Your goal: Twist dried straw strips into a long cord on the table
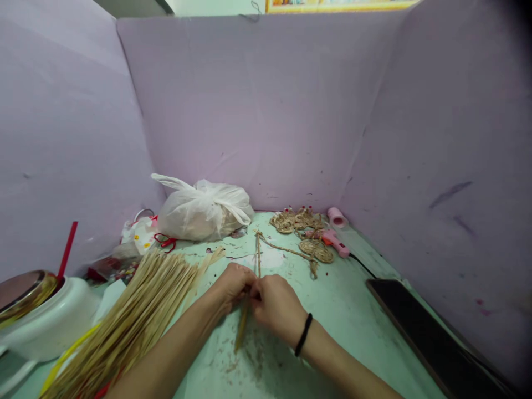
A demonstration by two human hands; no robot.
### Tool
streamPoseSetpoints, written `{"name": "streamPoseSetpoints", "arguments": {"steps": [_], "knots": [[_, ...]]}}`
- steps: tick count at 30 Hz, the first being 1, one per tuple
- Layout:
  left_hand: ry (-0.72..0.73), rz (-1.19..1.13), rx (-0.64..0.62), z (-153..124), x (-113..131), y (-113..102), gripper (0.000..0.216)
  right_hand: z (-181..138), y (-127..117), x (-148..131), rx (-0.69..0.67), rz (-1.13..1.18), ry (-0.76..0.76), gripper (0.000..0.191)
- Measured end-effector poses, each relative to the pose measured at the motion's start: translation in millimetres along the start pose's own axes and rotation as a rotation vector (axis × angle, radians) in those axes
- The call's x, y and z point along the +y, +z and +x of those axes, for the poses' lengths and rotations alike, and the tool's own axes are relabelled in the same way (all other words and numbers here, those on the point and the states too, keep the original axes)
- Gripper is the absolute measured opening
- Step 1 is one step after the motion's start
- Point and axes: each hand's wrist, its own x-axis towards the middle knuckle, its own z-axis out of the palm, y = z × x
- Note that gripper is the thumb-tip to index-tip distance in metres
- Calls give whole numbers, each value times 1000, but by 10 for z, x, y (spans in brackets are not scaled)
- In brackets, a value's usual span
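Observation:
My left hand [231, 285] and my right hand [275, 305] meet at the middle of the green table [353, 310], both closed on a thin wooden stick [242, 328] that runs from the table toward the back. The stick's far part [258, 252] is wrapped in jute twine, and a strand of twine [286, 250] trails off to the right. A black band circles my right wrist. A large bundle of pale sticks [137, 318] lies just left of my left forearm.
A knotted white plastic bag [203, 210] sits at the back. Coiled jute discs [297, 221], a pink glue gun [334, 241] and a pink roll [336, 217] lie back right. A dark phone [419, 332] rests at right. A white pot [50, 318] stands at left. Purple boards enclose the table.

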Motion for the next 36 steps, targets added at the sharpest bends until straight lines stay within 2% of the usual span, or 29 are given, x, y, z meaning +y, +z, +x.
{"name": "streamPoseSetpoints", "arguments": {"steps": [2, 4, 7, 10, 12, 14, 17, 20, 22, 26, 29, 31, 33, 36], "knots": [[-2, 6, -65, 20, -16, -47, 5, 55, -87, 110, -15, 123, 24, 14], [-12, -5, -122, 36, -25, -85, 9, 140, -133, 257, 23, 354, 74, 22], [-9, 10, -152, 49, -32, -110, 12, 259, -50, 410, 105, 679, 228, 18], [-11, 19, -165, 57, -41, -116, 13, 292, 125, 386, -121, 960, 340, 10], [-11, 29, -171, 63, -46, -123, 12, 274, 199, 315, -212, 1079, 397, 9], [1, 51, -167, 64, -47, -129, 10, 252, 223, 265, -190, 1062, 407, 10], [24, 95, -150, 53, -43, -116, 6, 239, 247, 275, -96, 869, 363, 16], [70, 183, -90, 37, -51, -66, 1, 230, 336, 336, 30, 699, 335, 19], [98, 261, -46, 32, -61, -38, 4, 213, 415, 361, 113, 675, 336, 18], [161, 471, -39, 45, -33, -96, 8, 176, 507, 346, 184, 800, 356, 15], [180, 658, -51, 31, 38, -196, 11, 166, 506, 317, 163, 889, 369, 14], [166, 780, -11, -30, 80, -196, 14, 163, 491, 302, 129, 954, 388, 14], [156, 912, 67, -145, 98, -94, 16, 158, 472, 289, 85, 1054, 408, 12], [214, 1099, 213, -365, 82, 177, 22, 145, 439, 272, 58, 1207, 457, 4]]}}
